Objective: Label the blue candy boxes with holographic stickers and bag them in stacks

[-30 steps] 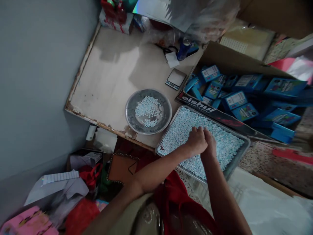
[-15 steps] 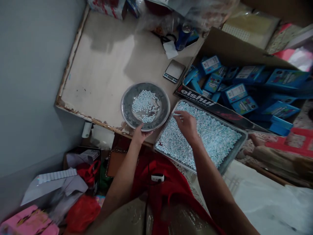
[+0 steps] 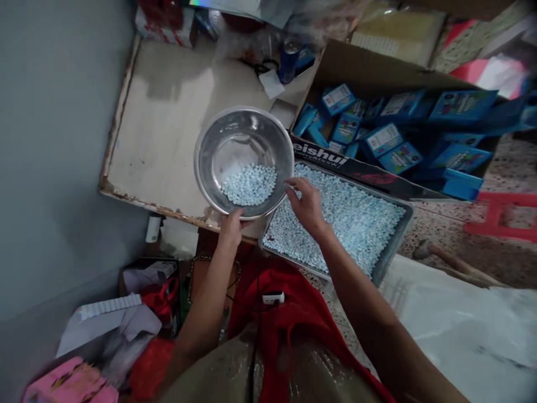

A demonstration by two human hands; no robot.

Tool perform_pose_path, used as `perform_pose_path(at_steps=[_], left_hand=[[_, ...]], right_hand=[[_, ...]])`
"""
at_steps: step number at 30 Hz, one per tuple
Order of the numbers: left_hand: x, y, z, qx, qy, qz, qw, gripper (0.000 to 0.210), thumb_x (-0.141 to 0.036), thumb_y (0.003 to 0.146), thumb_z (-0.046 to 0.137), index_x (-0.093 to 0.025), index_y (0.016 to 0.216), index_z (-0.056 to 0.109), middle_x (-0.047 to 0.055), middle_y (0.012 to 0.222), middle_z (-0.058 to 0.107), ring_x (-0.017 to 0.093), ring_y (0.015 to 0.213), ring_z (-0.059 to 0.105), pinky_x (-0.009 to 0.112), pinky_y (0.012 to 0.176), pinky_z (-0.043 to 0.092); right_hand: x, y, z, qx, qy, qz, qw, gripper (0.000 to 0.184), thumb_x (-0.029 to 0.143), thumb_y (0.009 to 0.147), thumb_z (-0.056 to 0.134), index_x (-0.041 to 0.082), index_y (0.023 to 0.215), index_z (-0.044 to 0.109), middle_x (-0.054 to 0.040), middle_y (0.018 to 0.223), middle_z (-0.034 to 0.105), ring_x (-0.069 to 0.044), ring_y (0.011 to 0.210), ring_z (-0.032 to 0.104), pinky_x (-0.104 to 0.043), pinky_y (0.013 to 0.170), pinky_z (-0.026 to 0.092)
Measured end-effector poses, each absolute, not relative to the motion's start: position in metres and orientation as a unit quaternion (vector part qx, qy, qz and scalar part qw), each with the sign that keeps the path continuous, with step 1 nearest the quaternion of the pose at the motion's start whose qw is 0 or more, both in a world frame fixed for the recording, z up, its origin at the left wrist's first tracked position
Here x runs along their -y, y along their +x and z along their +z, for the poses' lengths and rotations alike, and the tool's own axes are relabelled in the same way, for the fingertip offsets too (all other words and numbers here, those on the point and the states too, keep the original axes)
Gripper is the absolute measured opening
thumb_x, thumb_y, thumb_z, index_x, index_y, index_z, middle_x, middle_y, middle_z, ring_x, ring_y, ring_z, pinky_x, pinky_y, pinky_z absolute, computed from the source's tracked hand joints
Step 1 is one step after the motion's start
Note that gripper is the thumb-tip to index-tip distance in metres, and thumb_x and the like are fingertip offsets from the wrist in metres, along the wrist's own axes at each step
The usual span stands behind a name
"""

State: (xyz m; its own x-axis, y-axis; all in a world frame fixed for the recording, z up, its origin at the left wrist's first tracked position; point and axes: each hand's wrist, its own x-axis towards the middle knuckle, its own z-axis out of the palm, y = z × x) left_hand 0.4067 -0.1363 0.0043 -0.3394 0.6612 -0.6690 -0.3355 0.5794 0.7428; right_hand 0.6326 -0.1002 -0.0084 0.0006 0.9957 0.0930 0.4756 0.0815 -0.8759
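My left hand (image 3: 230, 230) grips the near rim of a round metal bowl (image 3: 213, 159), thumb over the edge and the other fingers underneath. A heap of small pale blue and white pieces (image 3: 251, 184) lies in the bowl, gathered at the side nearest me. The bowl looks raised and tilted toward me. On its right rim, my right hand (image 3: 308, 206) is closed, fingertips pinching the edge. Below that hand is a rectangular metal tray (image 3: 388, 271), spread thickly with the same kind of small pieces.
A cardboard box (image 3: 377, 67) full of blue packets stands behind the tray. A small scale (image 3: 283, 112) is partly hidden by the bowl. Scissors (image 3: 265, 68), a white paper (image 3: 272, 84) and a blue can (image 3: 288, 60) lie farther back on the table (image 3: 163, 129).
The bowl has come up and tilted toward me, and its pieces have slid to the near side. My right hand has moved from above the tray to the bowl's right rim.
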Motion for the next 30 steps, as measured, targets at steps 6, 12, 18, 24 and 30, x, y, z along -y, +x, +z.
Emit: perform_pose_path(at_steps=[6, 12, 18, 24, 30], left_hand=[[0.149, 0.432, 0.023, -0.726, 0.067, 0.413, 0.546, 0.036, -0.016, 0.063, 0.065, -0.015, 0.099, 0.069, 0.006, 0.107, 0.076, 0.024, 0.096, 0.073, 0.042, 0.082, 0.068], [0.146, 0.459, 0.026, -0.717, 0.102, 0.438, 0.533, 0.043, -0.016, 0.064, 0.069, -0.018, 0.108, 0.066, 0.009, 0.120, 0.074, 0.028, 0.107, 0.074, 0.045, 0.089, 0.067], [0.145, 0.469, 0.034, -0.733, 0.081, 0.433, 0.519, 0.039, -0.011, 0.065, 0.067, -0.017, 0.103, 0.066, 0.006, 0.107, 0.076, 0.024, 0.097, 0.075, 0.041, 0.087, 0.068], [0.148, 0.481, 0.029, -0.722, 0.079, 0.439, 0.529, 0.039, -0.010, 0.067, 0.065, -0.016, 0.105, 0.069, 0.007, 0.109, 0.075, 0.022, 0.090, 0.074, 0.038, 0.079, 0.068], [0.142, 0.485, 0.032, -0.720, 0.088, 0.450, 0.521, 0.044, -0.009, 0.069, 0.068, -0.016, 0.113, 0.070, 0.008, 0.113, 0.077, 0.023, 0.094, 0.075, 0.037, 0.082, 0.068]], right_hand=[[0.088, 0.659, -0.016, 0.627, -0.593, 0.318, 0.392, 0.028, 0.045, 0.106, 0.052, 0.027, 0.107, 0.073, -0.0079, 0.101, 0.076, -0.025, 0.094, 0.071, -0.040, 0.085, 0.059], [0.044, 0.644, -0.039, 0.788, -0.508, 0.249, 0.240, 0.051, 0.053, 0.102, 0.057, 0.018, 0.138, 0.062, -0.0195, 0.145, 0.061, -0.036, 0.137, 0.054, -0.057, 0.115, 0.045], [0.059, 0.634, -0.052, 0.837, -0.502, 0.187, 0.114, 0.094, 0.075, 0.082, 0.074, 0.010, 0.146, 0.054, -0.0254, 0.144, 0.055, -0.044, 0.138, 0.045, -0.064, 0.122, 0.028], [0.090, 0.644, -0.041, 0.820, -0.537, 0.190, 0.060, 0.052, 0.061, 0.093, 0.066, 0.017, 0.122, 0.068, -0.0165, 0.123, 0.061, -0.037, 0.117, 0.050, -0.052, 0.103, 0.039], [0.089, 0.627, -0.029, 0.815, -0.539, 0.206, 0.044, 0.040, 0.053, 0.102, 0.057, 0.022, 0.126, 0.069, -0.0152, 0.124, 0.062, -0.036, 0.117, 0.048, -0.046, 0.095, 0.037]])
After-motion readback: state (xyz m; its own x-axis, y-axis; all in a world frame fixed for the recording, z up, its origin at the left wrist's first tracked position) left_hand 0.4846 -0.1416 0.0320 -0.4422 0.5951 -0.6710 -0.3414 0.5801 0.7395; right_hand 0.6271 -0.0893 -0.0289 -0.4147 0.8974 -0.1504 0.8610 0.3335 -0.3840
